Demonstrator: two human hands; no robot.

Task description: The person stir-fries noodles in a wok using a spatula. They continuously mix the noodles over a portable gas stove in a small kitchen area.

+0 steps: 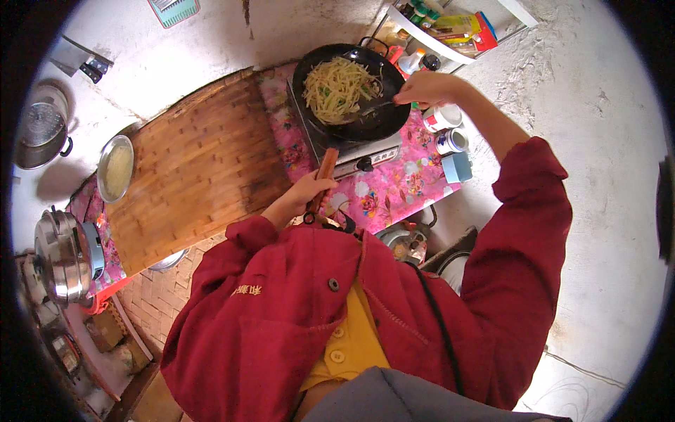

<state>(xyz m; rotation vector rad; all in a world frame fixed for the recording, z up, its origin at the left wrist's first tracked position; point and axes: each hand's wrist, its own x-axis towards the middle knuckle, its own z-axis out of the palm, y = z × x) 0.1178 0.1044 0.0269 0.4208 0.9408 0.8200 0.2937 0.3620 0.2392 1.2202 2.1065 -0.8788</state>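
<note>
A black wok rests on a gas stove, with pale shredded vegetable strips and bits of green heaped in its left half. My left hand is closed around the wok's brown wooden handle, close in front of my jacket. Over the wok's right rim, my right hand grips a metal spatula. Its dark blade dips into the wok beside the food. My fingers hide the spatula's grip.
Left of the stove lies a large wooden board, with a metal bowl at its far end. A steamer pot stands farther left. Jars and a blue box line the right. A corner shelf overhangs bottles.
</note>
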